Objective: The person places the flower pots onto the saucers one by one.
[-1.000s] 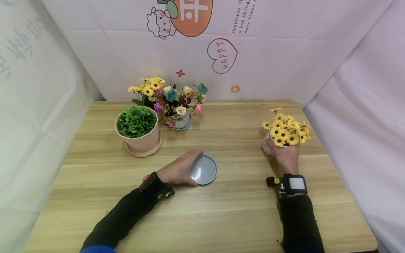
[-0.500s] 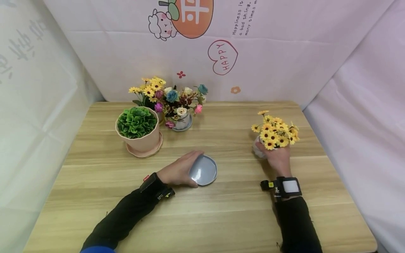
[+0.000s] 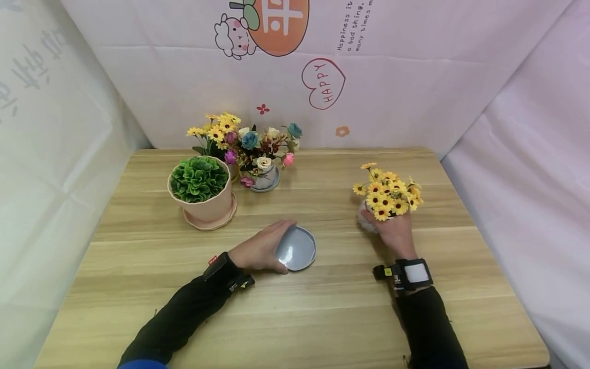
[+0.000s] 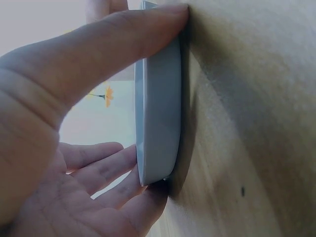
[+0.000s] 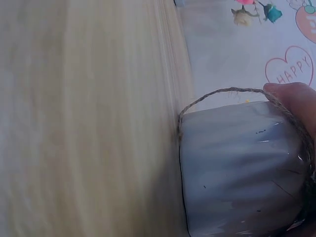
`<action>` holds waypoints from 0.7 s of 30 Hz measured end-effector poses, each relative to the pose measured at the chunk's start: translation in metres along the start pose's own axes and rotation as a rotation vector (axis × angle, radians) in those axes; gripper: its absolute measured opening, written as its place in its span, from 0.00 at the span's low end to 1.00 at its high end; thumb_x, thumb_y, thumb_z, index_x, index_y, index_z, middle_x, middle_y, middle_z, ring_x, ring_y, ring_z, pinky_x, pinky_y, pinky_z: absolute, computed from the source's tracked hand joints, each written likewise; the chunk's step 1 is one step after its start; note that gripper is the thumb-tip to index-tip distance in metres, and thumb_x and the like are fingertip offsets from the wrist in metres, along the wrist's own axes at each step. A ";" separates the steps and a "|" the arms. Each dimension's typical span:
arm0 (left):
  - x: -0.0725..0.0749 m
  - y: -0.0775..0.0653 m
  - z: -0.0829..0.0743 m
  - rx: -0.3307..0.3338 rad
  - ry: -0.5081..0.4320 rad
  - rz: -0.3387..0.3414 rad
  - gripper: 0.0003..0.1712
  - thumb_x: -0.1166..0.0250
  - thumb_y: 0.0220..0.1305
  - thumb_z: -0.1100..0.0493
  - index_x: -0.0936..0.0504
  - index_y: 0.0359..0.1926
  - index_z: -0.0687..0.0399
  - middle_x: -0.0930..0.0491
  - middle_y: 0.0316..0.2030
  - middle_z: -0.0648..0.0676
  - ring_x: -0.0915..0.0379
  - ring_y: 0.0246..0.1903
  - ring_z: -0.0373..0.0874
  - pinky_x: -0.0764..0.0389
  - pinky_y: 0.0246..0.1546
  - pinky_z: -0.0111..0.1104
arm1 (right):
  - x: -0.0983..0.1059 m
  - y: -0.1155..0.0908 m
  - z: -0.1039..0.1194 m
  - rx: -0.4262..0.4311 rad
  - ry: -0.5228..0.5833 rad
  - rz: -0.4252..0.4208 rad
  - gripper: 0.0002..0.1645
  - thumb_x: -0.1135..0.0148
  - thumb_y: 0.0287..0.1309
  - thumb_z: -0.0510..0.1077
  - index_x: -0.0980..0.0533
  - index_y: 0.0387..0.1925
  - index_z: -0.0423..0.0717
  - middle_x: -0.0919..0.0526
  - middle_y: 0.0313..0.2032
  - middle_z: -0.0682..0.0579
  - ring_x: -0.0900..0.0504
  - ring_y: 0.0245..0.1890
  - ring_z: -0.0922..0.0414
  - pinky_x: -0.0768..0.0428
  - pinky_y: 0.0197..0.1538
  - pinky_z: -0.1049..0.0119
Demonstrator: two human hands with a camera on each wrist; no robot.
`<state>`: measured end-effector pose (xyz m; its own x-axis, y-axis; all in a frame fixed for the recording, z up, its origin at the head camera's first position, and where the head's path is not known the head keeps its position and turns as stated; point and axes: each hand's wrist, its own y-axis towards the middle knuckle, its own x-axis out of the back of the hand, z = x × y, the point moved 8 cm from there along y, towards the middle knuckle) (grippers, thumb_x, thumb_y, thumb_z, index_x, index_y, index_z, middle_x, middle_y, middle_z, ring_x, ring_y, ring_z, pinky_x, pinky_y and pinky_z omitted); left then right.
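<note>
A shallow blue-grey saucer point(image 3: 298, 249) lies on the wooden table, right of my left hand point(image 3: 261, 249). That hand holds it by the sides, thumb at one edge and fingers at the other; the saucer's wall point(image 4: 163, 113) stands between them in the left wrist view. On the table's right side, my right hand point(image 3: 397, 234) grips a pale grey flowerpot point(image 3: 366, 219) of yellow daisies point(image 3: 387, 197). The right wrist view shows the pot's glossy side and a loop of twine point(image 5: 232, 90) at it, its base close over the table. My palm hides part of the pot.
At the back left stands a pink pot point(image 3: 207, 209) with a green plant, on a pink saucer point(image 3: 216, 222). Behind it are yellow flowers point(image 3: 226, 123) and a pot of mixed roses point(image 3: 265, 179) on a blue saucer. Printed white cloth point(image 3: 392, 92) borders the table point(image 3: 322, 318).
My right hand has moved left with the daisy flowerpot, bringing it closer to the saucer. My left hand and the saucer have stayed in place.
</note>
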<state>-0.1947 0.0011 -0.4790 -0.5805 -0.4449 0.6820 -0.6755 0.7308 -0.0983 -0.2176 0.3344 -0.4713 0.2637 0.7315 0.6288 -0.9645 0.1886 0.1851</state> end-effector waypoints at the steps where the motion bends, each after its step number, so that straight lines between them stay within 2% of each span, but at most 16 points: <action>1: 0.000 0.000 0.000 -0.001 0.001 -0.001 0.70 0.13 0.44 0.56 0.46 0.82 0.61 0.37 0.77 0.64 0.39 0.77 0.60 0.34 0.78 0.53 | -0.002 0.000 0.001 0.006 -0.011 0.008 0.61 0.18 0.54 0.55 0.43 0.82 0.56 0.34 0.78 0.43 0.36 0.78 0.39 0.40 0.80 0.36; 12: 0.001 -0.001 -0.001 -0.007 0.016 -0.003 0.69 0.13 0.44 0.55 0.45 0.81 0.62 0.36 0.76 0.64 0.38 0.76 0.59 0.32 0.77 0.53 | -0.018 -0.006 0.007 -0.029 0.034 0.059 0.64 0.19 0.54 0.59 0.47 0.83 0.55 0.36 0.79 0.43 0.38 0.79 0.38 0.42 0.81 0.35; 21: 0.001 -0.002 -0.002 0.004 0.011 0.004 0.69 0.13 0.44 0.55 0.46 0.82 0.61 0.37 0.77 0.64 0.41 0.78 0.60 0.34 0.79 0.54 | -0.029 -0.011 0.022 0.042 0.071 0.084 0.61 0.19 0.55 0.56 0.44 0.82 0.54 0.33 0.77 0.43 0.35 0.77 0.40 0.39 0.80 0.36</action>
<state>-0.1930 0.0008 -0.4771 -0.5781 -0.4368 0.6892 -0.6753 0.7302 -0.1037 -0.2140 0.2963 -0.4748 0.1787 0.7883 0.5888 -0.9812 0.0982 0.1663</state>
